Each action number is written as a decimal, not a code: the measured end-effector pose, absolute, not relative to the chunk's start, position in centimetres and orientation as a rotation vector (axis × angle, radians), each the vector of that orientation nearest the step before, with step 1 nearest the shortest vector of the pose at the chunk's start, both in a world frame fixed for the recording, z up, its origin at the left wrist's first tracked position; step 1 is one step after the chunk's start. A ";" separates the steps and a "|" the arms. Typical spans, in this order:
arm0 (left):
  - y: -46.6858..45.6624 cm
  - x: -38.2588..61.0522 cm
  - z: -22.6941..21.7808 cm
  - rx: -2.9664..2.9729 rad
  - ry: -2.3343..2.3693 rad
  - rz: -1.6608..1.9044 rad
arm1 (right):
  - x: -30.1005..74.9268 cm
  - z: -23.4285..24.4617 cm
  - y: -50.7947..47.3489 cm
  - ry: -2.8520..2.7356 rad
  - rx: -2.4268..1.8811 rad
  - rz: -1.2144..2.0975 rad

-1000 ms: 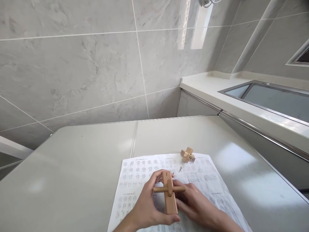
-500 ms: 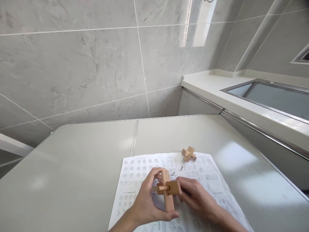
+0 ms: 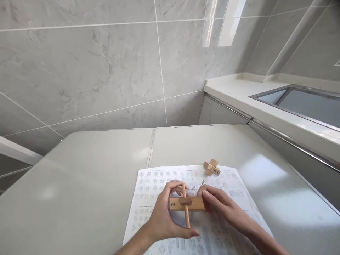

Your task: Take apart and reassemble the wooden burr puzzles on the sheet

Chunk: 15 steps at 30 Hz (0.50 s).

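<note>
Both my hands hold a wooden puzzle piece [image 3: 195, 204] over a printed instruction sheet [image 3: 156, 180]. It is a flat bar marked "2" lying crosswise, with a thin round dowel [image 3: 185, 214] running through its middle. My left hand [image 3: 162, 217] pinches the dowel's two ends between thumb and fingers. My right hand [image 3: 221, 205] grips the bar's right end with its fingertips. A small assembled wooden cross puzzle [image 3: 211, 167] sits on the sheet's far right corner, away from both hands.
The sheet lies on a pale grey table [image 3: 87, 177] with a seam down its middle. Grey tiled wall [image 3: 92, 71] stands behind. To the right are a white counter [image 3: 239, 92] and a steel sink [image 3: 305, 104].
The bar has turned from upright to lying crosswise, and the dowel now stands lengthwise toward me. The view shifted slightly left and down.
</note>
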State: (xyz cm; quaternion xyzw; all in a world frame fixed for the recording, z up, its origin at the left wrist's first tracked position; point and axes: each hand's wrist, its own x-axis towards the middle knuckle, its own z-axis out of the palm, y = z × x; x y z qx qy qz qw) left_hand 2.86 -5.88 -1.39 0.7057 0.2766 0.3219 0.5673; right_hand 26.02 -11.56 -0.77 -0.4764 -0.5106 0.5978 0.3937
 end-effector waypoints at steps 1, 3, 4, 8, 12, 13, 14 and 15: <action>-5.9 2.9 -1.4 1.675 0.672 0.750 | 26.0 -0.8 -11.6 -1.279 -1.183 1.569; -6.1 2.8 -1.3 1.699 0.709 0.736 | 25.8 -0.9 -11.8 -1.281 -1.113 1.673; -6.2 2.8 -1.3 1.706 0.727 0.725 | 25.7 -0.9 -11.9 -1.286 -1.094 1.708; -6.2 2.8 -1.1 1.717 0.776 0.703 | 25.2 -1.2 -12.1 -1.280 -1.124 1.733; -6.0 2.8 -1.4 1.702 0.781 0.696 | 24.9 -1.7 -12.1 -1.236 -1.142 1.702; -5.9 2.8 -1.5 1.696 0.782 0.692 | 24.9 -1.8 -12.2 -1.218 -1.142 1.701; -5.9 2.8 -1.6 1.691 0.780 0.691 | 24.9 -1.8 -12.2 -1.202 -1.141 1.705; -5.9 2.8 -1.7 1.688 0.777 0.692 | 24.8 -1.9 -12.2 -1.184 -1.138 1.712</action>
